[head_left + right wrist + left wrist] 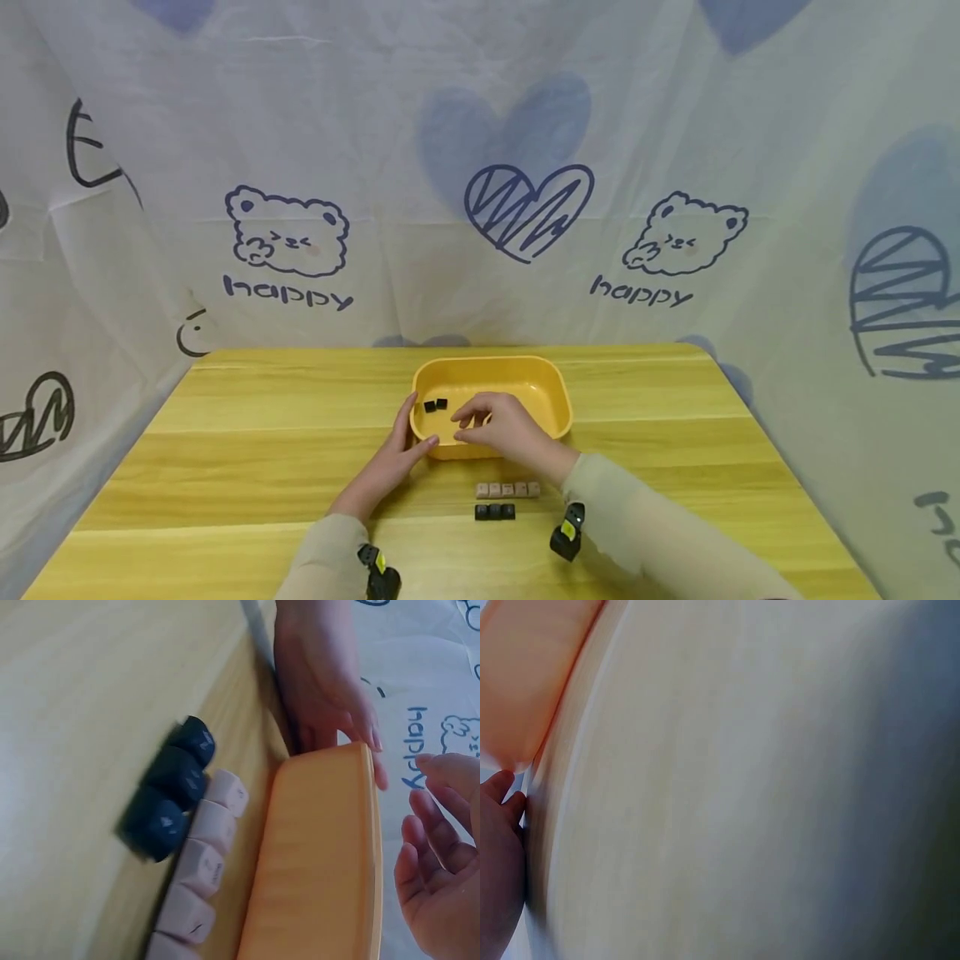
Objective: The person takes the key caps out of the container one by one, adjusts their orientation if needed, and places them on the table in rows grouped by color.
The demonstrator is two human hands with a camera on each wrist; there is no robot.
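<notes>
A yellow plastic bin (pixel 491 364) stands on the table. My left hand (pixel 392 458) holds its near left corner, fingers along the outer left side and thumb at the front rim. Over the bin's inside hovers my right hand (pixel 498 423). Its fingers are loosely bent, the thumb is apart from them, and nothing shows between them in the right wrist view. Two black keycaps (pixel 435 405) lie inside the bin on the left; part of its floor is hidden by my right hand. In front stand a row of several pale pink keycaps (pixel 507 490) and a row of three black keycaps (pixel 495 512).
The wooden table (pixel 247 450) reaches out on both sides of the bin. Behind it hangs a pale cloth (pixel 405 167) printed with hearts and bears. The pink row lies between the bin's front wall and the black row.
</notes>
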